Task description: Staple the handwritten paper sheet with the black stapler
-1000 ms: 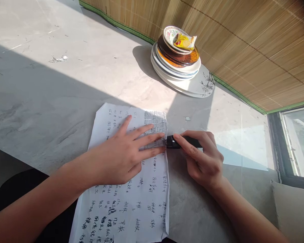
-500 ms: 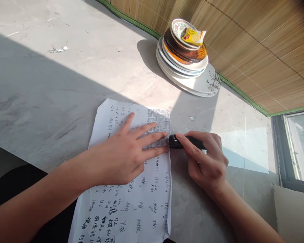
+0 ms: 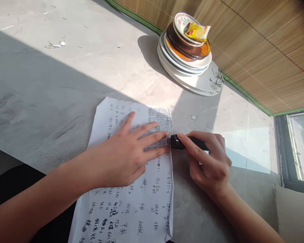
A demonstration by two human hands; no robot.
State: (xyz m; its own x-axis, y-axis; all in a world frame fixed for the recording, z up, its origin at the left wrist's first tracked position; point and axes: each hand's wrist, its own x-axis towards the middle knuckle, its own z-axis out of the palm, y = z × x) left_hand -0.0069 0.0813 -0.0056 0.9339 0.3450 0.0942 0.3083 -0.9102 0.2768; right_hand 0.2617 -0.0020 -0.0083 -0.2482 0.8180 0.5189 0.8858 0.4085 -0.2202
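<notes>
the left hand [image 3: 126,157] is spread on the paper [image 3: 131,212]; at that hand's three o'clock, the right hand [image 3: 209,162] pinches a black stapler [image 3: 176,141], likely stapling. another squeeze would need still paper.

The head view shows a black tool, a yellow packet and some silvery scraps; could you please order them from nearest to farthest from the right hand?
From the right hand:
1. Black tool: held in it.
2. Yellow packet: farther up the view, in the top bowl.
3. Silvery scraps: upper left, on the sunlit table.
</notes>
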